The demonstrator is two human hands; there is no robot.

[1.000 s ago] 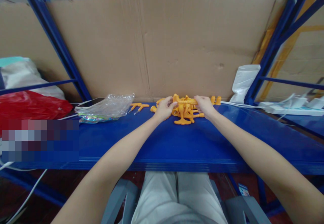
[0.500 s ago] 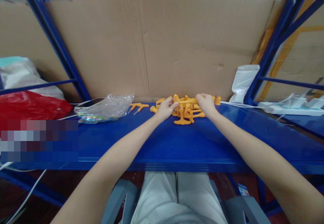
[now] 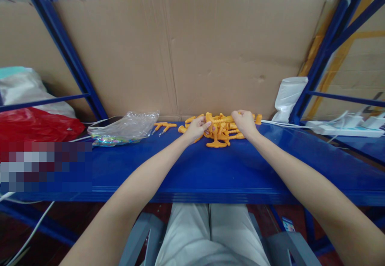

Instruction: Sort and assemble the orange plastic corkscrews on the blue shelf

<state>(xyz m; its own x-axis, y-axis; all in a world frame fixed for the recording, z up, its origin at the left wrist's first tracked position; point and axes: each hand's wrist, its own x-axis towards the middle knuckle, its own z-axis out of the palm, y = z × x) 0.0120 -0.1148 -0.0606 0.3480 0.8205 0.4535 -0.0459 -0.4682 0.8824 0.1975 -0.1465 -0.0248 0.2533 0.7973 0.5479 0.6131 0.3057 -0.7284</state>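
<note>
Head view: my left hand and right hand were each closed on 1 end of an orange piece, just above the orange pile at the back of the blue bench. A plastic bag lay to the left.

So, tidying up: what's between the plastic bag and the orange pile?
Head view: two loose orange pieces on the blue shelf; left hand and right hand grip the orange pile.

Head camera looks forward and down; blue shelf close below.
</note>
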